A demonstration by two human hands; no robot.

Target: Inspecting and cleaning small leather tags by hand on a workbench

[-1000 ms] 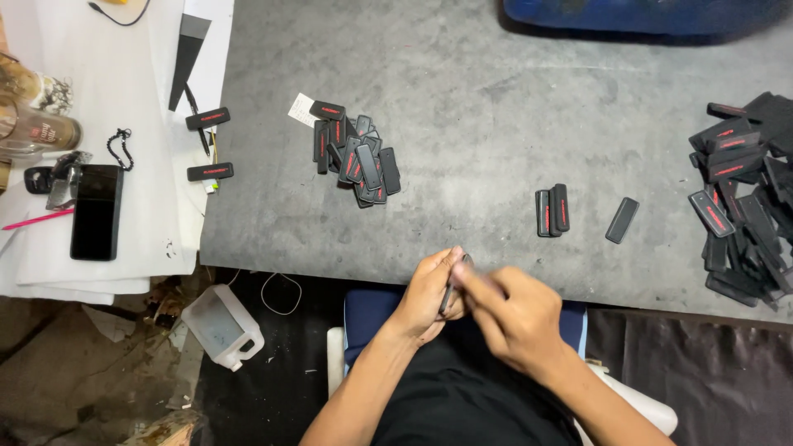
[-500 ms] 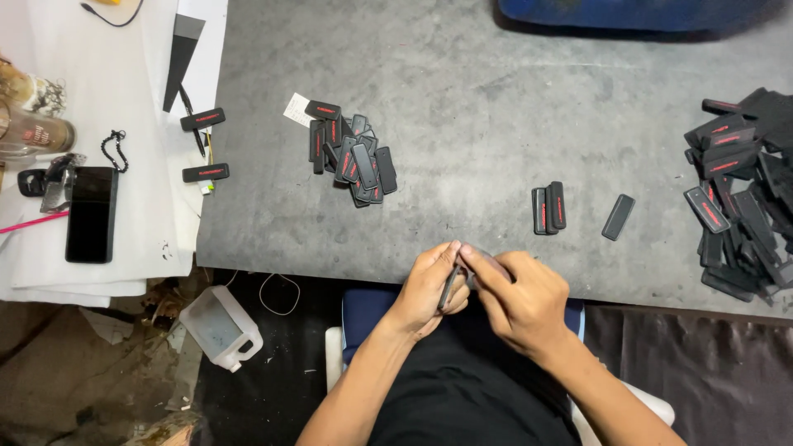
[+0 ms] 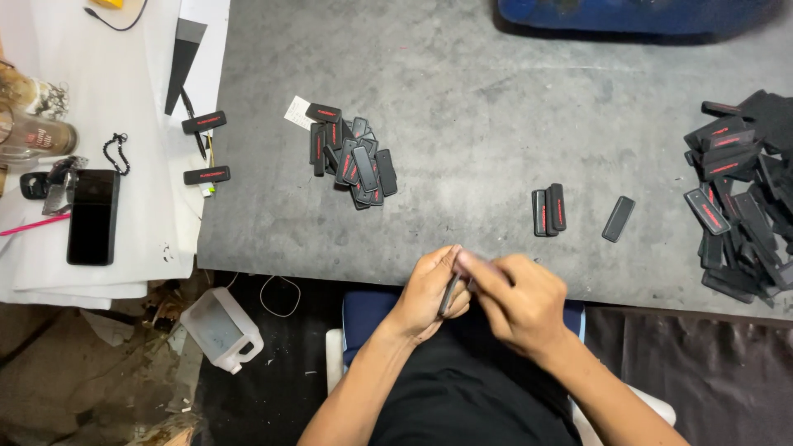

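Note:
My left hand and my right hand meet just below the front edge of the grey table. Between them they pinch one small black rectangular piece, held on edge, mostly hidden by my fingers. On the table beyond the hands stand three black pieces pressed together, and a single black piece lies to their right. A pile of black pieces with red marks lies to the left of centre. A larger heap of the same pieces fills the right edge.
A white sheet at the left holds a black phone, two more black pieces, a pen, a pink stick and a glass jar. A white plastic jug lies on the floor. A blue object sits at the back.
My two hands stay together on the black piece, with the fingers shifting slightly around it. The view has drifted a little; nothing on the table has moved.

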